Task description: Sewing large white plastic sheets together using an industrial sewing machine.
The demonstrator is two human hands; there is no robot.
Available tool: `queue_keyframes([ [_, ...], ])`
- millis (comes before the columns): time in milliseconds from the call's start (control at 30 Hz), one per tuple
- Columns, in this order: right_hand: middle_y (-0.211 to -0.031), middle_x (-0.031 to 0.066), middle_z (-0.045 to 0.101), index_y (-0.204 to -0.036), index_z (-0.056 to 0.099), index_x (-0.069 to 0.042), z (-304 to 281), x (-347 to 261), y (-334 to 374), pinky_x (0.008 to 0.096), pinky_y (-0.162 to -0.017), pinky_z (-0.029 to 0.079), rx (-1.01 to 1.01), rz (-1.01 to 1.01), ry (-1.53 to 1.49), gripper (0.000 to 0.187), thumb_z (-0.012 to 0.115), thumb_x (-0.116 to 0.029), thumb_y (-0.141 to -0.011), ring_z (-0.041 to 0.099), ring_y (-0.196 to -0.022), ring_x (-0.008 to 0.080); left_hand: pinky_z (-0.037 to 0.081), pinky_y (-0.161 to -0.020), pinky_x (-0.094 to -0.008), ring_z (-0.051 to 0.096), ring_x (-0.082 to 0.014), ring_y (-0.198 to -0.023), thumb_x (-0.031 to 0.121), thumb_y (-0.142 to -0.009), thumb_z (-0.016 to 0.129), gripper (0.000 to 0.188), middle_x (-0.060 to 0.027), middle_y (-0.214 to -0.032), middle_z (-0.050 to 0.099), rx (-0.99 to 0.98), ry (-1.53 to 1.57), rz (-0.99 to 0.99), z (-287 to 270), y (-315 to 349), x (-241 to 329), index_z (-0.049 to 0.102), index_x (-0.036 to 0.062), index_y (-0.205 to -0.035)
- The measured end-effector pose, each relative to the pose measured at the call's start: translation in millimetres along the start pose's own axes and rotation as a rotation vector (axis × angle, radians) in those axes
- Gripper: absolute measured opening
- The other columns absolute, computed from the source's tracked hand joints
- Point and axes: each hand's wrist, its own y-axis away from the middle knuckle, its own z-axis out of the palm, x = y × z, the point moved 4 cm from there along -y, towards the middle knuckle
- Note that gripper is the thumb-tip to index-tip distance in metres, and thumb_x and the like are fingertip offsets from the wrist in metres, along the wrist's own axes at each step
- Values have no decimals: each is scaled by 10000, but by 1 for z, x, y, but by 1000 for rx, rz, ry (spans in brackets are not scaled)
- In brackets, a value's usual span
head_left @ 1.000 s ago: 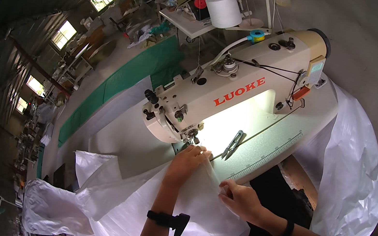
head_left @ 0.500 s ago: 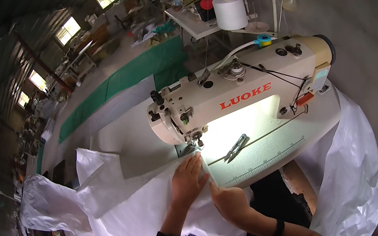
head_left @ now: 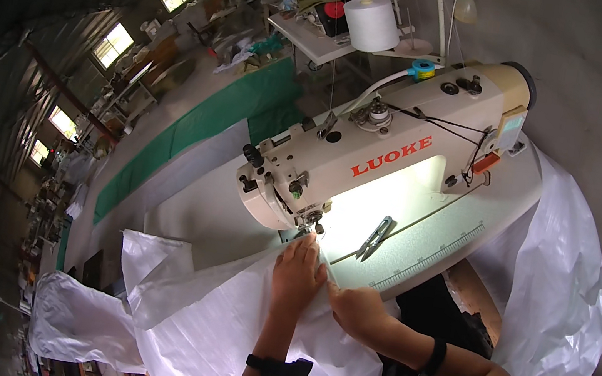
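A white sheet of thin, shiny woven fabric [head_left: 219,316] runs up to the needle area of a cream sewing machine [head_left: 376,153]. On the fabric just before the presser foot lies my left hand [head_left: 296,273], its fingers stretched toward the needle. My right hand [head_left: 360,311] is closed on the fabric's right edge, beside my left hand at the front of the machine bed. The exact stitching point is partly hidden by my left fingertips. Small metal thread snips [head_left: 375,238] rest on the lit bed, right of the needle.
A white thread cone [head_left: 371,23] stands behind the machine. More white fabric [head_left: 563,282] hangs over the table's right side. Green cloth [head_left: 192,133] lies along the table at the left. A small bottle [head_left: 465,9] hangs at the top.
Both hands have shifted slightly toward the needle and left with the fabric edge. The whole view has also moved a little. The snips stay on the bed.
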Motion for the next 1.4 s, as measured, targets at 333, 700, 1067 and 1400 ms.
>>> queue_keyframes([
  [333,-661,142,674,-1123,567,98,5,6,-7,411,-531,546,-15,-49,-58,312,563,-86,-871,697,-610,320,428,-1045,-446,535,-319,-1221,234,-870,650,417,-127,-1305,559,71,56,-56,3,4,0,597,39,-1235],
  [700,-664,96,672,-1104,664,-112,-18,48,-47,409,-556,529,83,-65,69,244,560,-274,-953,677,-590,282,329,-1136,-498,432,-348,-1352,248,-942,577,394,-159,-1434,480,32,101,-144,8,11,4,597,119,-1313],
  [1067,-636,27,652,-876,702,-121,-68,71,-94,371,-595,509,438,-104,-301,222,559,-266,-963,661,-608,233,330,-1133,-500,435,-353,-1357,240,-952,562,349,-165,-1427,494,64,129,-118,-1,16,6,624,128,-1277],
  [1400,-660,60,660,-873,681,-93,-64,70,-82,390,-584,508,410,-88,-114,214,578,-262,-956,664,-619,252,329,-1140,-491,440,-370,-1350,162,-922,589,348,-179,-1414,505,29,163,-77,-13,30,21,631,119,-1265],
])
